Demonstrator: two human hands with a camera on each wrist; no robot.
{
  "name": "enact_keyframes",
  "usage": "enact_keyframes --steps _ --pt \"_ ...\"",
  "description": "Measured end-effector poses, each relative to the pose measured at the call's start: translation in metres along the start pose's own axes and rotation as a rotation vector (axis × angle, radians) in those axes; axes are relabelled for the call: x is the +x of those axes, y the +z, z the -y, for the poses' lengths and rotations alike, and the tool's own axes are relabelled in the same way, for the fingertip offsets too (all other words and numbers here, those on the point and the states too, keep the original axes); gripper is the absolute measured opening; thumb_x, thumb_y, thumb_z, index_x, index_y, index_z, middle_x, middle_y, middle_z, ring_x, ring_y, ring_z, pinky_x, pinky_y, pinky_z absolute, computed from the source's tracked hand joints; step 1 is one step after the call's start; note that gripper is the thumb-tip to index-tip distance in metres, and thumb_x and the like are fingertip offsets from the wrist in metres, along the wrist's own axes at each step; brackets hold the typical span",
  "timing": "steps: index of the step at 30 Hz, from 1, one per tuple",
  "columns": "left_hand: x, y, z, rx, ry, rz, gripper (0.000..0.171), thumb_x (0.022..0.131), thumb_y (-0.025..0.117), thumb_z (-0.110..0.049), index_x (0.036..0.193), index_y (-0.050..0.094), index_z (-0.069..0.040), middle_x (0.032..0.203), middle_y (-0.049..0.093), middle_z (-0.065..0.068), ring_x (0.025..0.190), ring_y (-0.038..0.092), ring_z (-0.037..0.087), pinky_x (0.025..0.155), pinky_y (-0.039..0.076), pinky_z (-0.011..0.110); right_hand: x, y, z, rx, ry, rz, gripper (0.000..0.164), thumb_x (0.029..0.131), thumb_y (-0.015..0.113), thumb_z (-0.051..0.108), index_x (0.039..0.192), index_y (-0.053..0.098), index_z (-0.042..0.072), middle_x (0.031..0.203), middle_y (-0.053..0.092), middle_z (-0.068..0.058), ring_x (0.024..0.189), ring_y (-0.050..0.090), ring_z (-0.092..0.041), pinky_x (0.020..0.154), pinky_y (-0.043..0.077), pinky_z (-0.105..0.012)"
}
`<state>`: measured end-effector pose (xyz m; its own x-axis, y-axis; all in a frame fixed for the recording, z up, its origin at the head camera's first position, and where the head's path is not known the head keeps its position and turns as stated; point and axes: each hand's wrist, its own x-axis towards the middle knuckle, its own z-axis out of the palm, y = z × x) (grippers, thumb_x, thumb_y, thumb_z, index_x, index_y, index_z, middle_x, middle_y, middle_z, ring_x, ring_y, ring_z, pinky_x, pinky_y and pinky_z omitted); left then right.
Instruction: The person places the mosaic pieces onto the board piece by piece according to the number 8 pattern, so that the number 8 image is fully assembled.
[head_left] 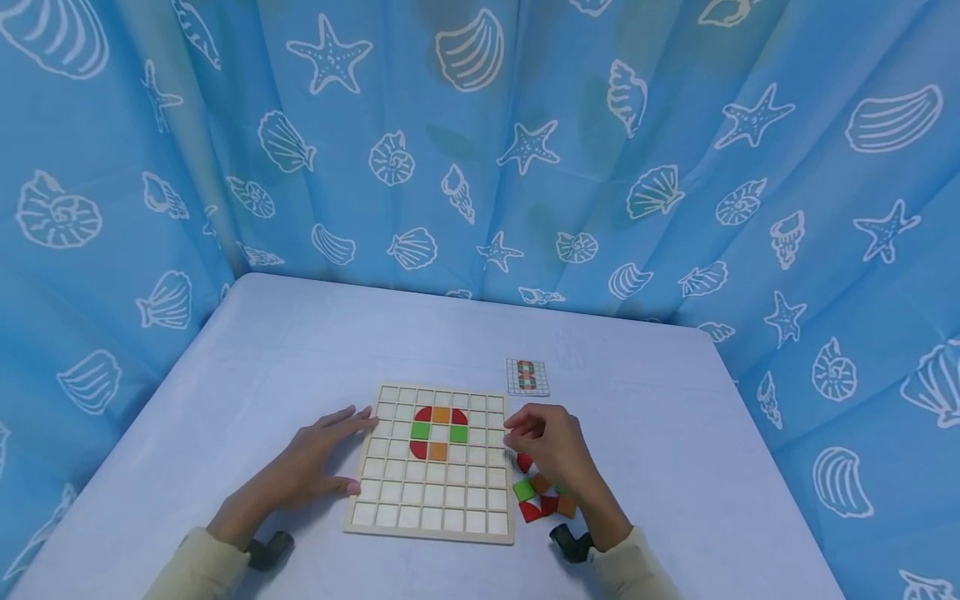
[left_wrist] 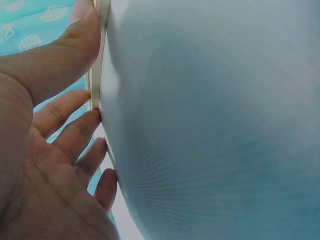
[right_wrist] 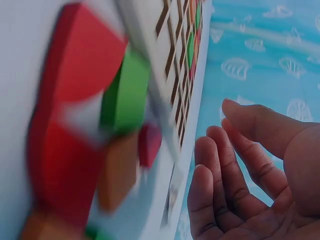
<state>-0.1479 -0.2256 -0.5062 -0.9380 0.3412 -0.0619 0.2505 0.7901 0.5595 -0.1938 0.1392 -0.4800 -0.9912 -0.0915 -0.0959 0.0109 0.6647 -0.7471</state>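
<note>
A square wooden grid board (head_left: pixel 430 521) lies on the table, its cells pale. Near its top sit red rounded tiles, orange square tiles (head_left: pixel 441 414) and green square tiles (head_left: pixel 420 431) around one bare cell. My left hand (head_left: pixel 311 458) touches the board's left edge with thumb and fingers spread; the left wrist view shows the fingertips against the wooden rim (left_wrist: pixel 98 65). Above the board's right edge hovers my right hand (head_left: pixel 551 442), fingers loosely bent. In the right wrist view nothing shows between thumb and fingertips. Below that hand lie loose tiles, including a green tile (head_left: pixel 523 490).
A small printed card (head_left: pixel 527 377) with a coloured grid pattern lies beyond the board's upper right corner. The white-covered table (head_left: pixel 645 417) meets a blue shell-patterned curtain (head_left: pixel 480 167) at the back and sides. More loose red tiles (right_wrist: pixel 85 55) appear large and blurred in the right wrist view.
</note>
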Motion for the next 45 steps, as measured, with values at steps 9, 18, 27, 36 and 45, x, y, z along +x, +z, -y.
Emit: enact_keyframes --steps 9,18,27,36,45 --pt "-0.001 0.0 0.001 -0.004 0.012 -0.006 0.096 0.078 0.094 -0.036 0.16 0.047 -0.018 0.171 0.041 0.011 0.159 0.032 0.046 0.121 0.033 0.075 -0.006 -0.018 -0.021 -0.05 0.07 0.025 0.017 0.086 0.087 0.006 0.099 0.079 0.014 0.089 0.073 0.0 0.078 0.064 -0.017 0.071 0.061 -0.028" --pt "-0.001 0.0 0.001 -0.022 0.017 -0.006 0.096 0.079 0.093 -0.036 0.161 0.047 -0.018 0.171 0.041 0.011 0.159 0.031 0.047 0.12 0.033 0.075 -0.008 -0.01 -0.022 -0.115 0.102 0.063 0.023 0.079 0.094 0.013 0.092 0.075 0.015 0.085 0.064 -0.003 0.079 0.06 -0.019 0.064 0.057 -0.028" --pt "-0.001 0.0 0.0 -0.02 0.013 -0.007 0.096 0.078 0.093 -0.037 0.16 0.048 -0.017 0.17 0.042 0.012 0.158 0.032 0.047 0.12 0.033 0.076 -0.008 -0.005 -0.019 -0.107 0.023 0.1 0.03 0.082 0.09 0.007 0.095 0.063 0.015 0.084 0.061 -0.003 0.076 0.059 -0.018 0.061 0.056 -0.028" --pt "0.0 0.0 0.001 -0.026 0.008 -0.006 0.097 0.078 0.094 -0.036 0.161 0.047 -0.019 0.17 0.042 0.011 0.159 0.031 0.047 0.12 0.033 0.075 -0.005 -0.004 -0.021 -0.036 -0.062 0.052 0.013 0.093 0.082 0.01 0.095 0.074 0.02 0.087 0.07 0.004 0.076 0.063 -0.016 0.067 0.057 -0.025" --pt "0.0 0.001 0.0 -0.016 -0.005 -0.008 0.097 0.077 0.094 -0.035 0.16 0.047 -0.019 0.17 0.042 0.01 0.159 0.031 0.046 0.121 0.034 0.074 -0.002 -0.007 -0.016 -0.011 -0.126 0.019 0.017 0.092 0.083 0.01 0.103 0.079 0.023 0.095 0.074 0.009 0.085 0.065 -0.015 0.079 0.057 -0.025"
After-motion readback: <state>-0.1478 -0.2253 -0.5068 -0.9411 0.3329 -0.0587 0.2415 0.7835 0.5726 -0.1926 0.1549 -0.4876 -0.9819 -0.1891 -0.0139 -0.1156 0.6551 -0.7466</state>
